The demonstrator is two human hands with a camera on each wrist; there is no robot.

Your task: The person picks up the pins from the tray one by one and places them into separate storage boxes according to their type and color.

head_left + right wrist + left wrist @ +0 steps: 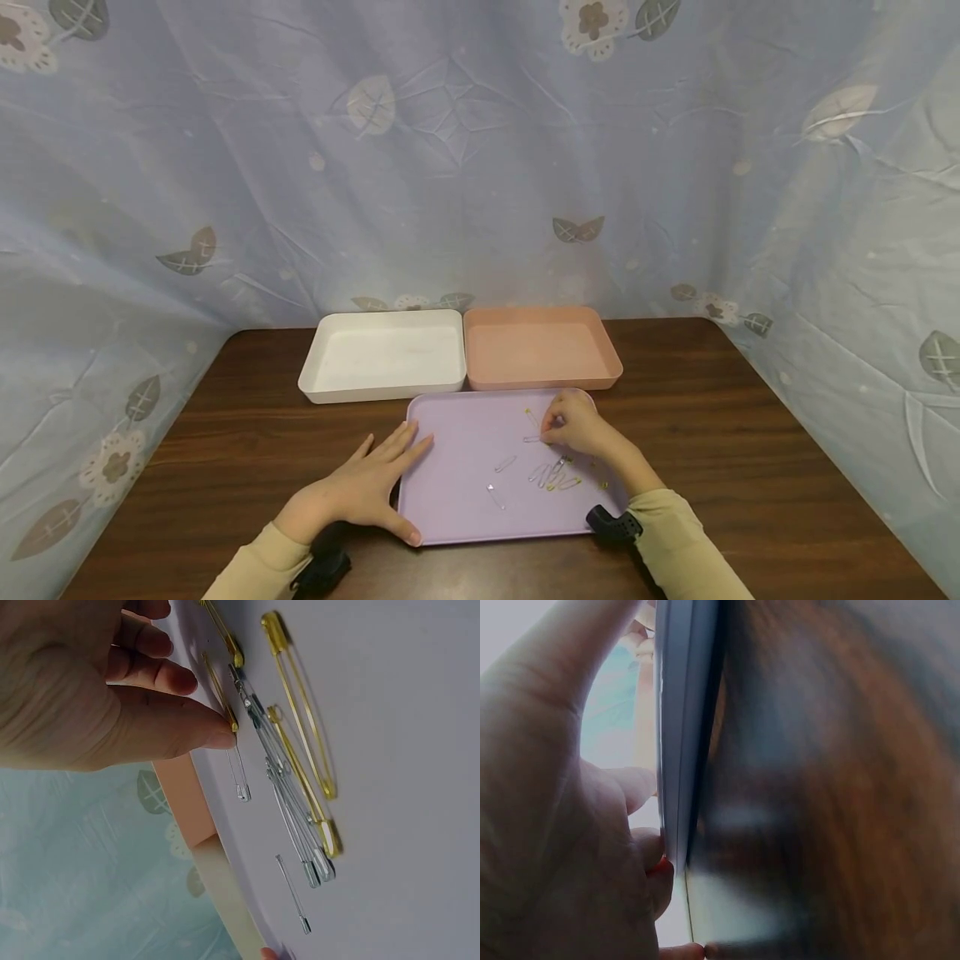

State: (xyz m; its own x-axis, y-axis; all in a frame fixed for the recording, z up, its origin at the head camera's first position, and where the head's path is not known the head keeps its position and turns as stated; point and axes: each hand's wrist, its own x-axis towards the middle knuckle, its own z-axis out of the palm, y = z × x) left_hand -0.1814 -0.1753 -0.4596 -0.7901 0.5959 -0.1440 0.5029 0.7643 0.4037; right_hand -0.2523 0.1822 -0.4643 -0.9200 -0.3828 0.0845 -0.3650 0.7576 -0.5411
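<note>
Several silver and gold safety pins (557,473) lie scattered on the right half of a lilac tray (457,508). My right hand (576,425) is over the tray's far right part. Its thumb and forefinger pinch one end of a silver safety pin (239,780), whose other end sticks out past the thumb; the forefinger is hidden in the right wrist view. Right beside the thumb lies a gold safety pin (220,691). On the left, my left hand (367,485) spreads its straight fingers over the tray's left rim, thumb at the near corner.
Behind the lilac tray stand a white tray (315,390) and a pink tray (543,383), side by side. All rest on a dark brown wooden table (750,475). A patterned blue curtain (480,167) hangs close around the back and sides.
</note>
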